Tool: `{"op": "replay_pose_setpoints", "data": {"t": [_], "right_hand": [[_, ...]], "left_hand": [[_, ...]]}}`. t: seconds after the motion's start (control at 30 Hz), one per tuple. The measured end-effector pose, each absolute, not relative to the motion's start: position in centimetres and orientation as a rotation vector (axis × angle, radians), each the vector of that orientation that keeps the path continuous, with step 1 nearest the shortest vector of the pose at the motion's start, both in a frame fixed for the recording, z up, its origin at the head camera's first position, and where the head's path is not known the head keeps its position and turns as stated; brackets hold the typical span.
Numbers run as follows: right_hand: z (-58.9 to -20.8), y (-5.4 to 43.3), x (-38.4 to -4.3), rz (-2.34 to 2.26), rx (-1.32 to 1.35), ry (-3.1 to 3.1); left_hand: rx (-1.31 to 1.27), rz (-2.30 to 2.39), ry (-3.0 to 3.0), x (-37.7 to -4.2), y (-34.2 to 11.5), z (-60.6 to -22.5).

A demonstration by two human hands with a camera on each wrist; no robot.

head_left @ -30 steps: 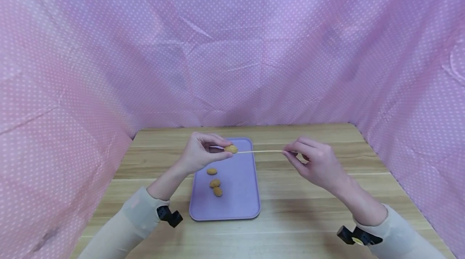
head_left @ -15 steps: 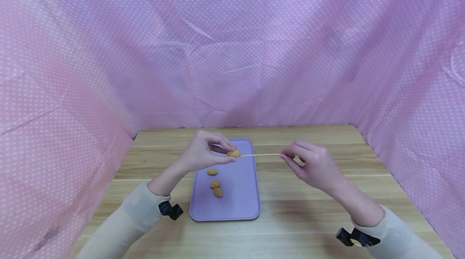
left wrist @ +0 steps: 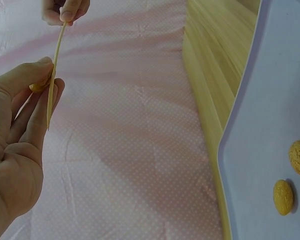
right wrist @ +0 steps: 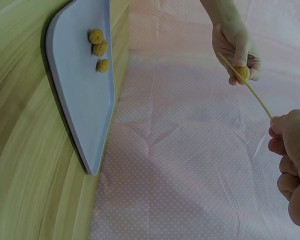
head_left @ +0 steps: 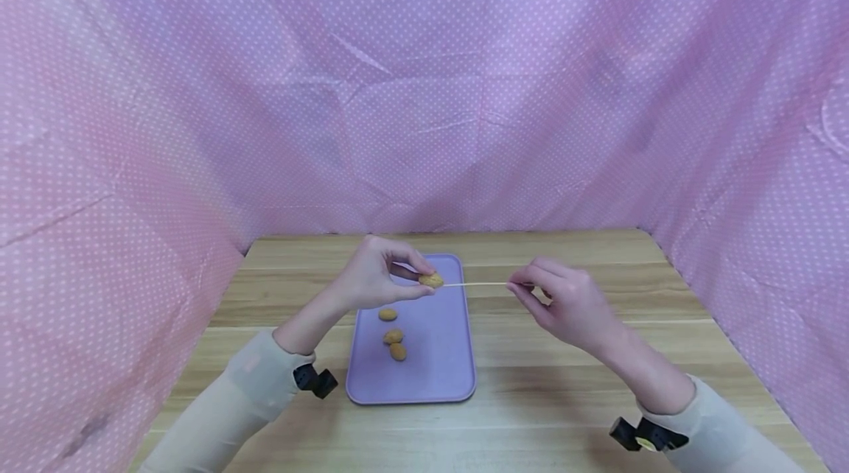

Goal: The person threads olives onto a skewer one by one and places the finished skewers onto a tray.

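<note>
My left hand (head_left: 381, 275) pinches a small yellow-brown potato (head_left: 431, 280) between thumb and fingertips, raised over the far part of the tray. From the right, my right hand (head_left: 564, 300) grips a thin wooden skewer (head_left: 474, 284) near one end, held about level. In the head view the skewer meets the potato's right side. Both wrist views show the skewer (left wrist: 57, 55) crossing the potato (right wrist: 243, 74), its pointed end visible past it. I cannot tell whether it pierces the potato or lies along it. Behind the skewer, part of the potato (left wrist: 39, 87) is covered by fingers.
A lilac tray (head_left: 434, 377) lies on the wooden table (head_left: 530, 414). On its left half sit several things in a loose column: one potato (head_left: 388, 314) apart, and two potatoes (head_left: 394, 336) touching below it. Pink dotted cloth (head_left: 424, 127) walls the table's back and sides.
The left hand has shifted slightly right and nearer with the potato. The right hand has come a little left, so a shorter length of skewer shows between the hands.
</note>
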State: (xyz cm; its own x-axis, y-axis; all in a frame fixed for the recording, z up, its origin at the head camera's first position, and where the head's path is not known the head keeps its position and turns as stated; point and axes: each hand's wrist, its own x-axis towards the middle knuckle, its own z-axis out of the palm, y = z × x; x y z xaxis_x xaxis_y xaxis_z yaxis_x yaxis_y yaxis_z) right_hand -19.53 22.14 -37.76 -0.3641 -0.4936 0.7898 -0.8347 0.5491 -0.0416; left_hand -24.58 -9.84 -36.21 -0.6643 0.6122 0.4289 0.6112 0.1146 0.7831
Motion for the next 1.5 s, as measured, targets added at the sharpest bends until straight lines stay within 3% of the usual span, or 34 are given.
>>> {"op": "replay_pose_setpoints", "data": {"t": [1.5], "right_hand": [[-39.1, 20.2, -19.9, 0.652, 1.03, -2.113]], "left_hand": [[1.258, 1.599, 2.328, -25.3, -7.9, -36.1]]}}
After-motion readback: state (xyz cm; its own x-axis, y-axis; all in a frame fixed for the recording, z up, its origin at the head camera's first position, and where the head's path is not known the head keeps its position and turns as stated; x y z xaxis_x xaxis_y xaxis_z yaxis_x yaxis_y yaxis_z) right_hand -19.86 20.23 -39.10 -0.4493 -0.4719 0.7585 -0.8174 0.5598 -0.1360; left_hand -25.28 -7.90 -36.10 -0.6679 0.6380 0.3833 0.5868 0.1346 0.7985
